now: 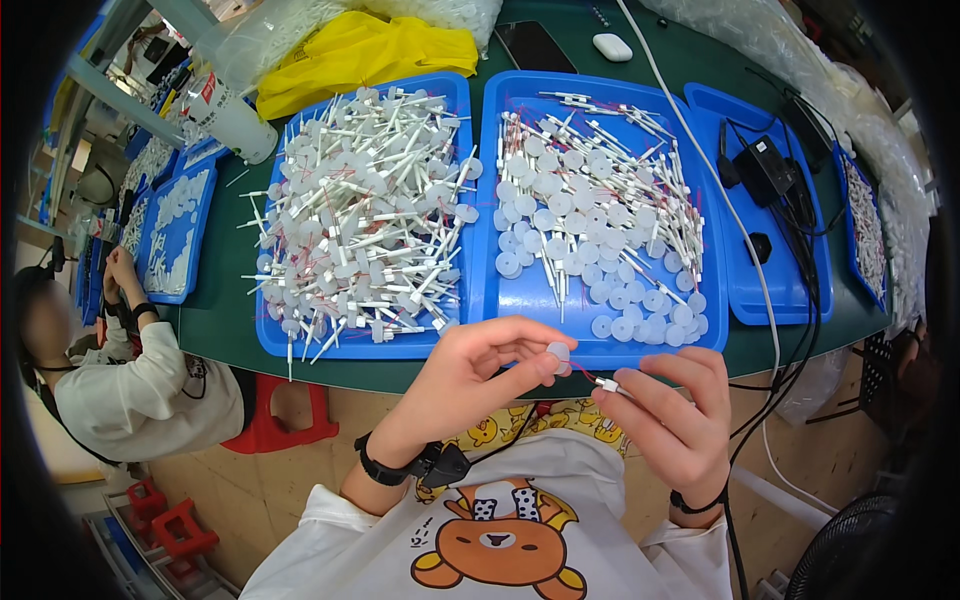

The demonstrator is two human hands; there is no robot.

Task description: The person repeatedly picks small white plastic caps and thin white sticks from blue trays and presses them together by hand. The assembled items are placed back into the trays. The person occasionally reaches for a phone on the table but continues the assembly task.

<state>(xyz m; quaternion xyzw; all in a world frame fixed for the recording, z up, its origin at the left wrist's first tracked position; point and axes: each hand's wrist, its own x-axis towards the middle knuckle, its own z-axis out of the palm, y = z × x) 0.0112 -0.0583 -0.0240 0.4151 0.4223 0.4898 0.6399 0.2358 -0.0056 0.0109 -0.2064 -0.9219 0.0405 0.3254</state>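
Observation:
Just in front of the trays, my left hand (478,372) pinches a small translucent white disc (560,352) between thumb and fingertips. A thin red wire (583,372) runs from near that disc toward a white connector piece (607,385). My right hand (672,415) grips the connector piece with closed fingers; the rest of the piece is hidden by them. Beyond my hands, the right blue tray (520,300) holds many discs and white sticks with red wires. Beside it, the left blue tray (270,335) is heaped with similar pieces.
A third blue tray (790,300) at the right carries a black adapter (765,170) and cables. A white cable (700,150) crosses the right tray. At the back lie a yellow bag (370,55), a phone (535,47) and a white case (612,47). Another person (150,370) sits left.

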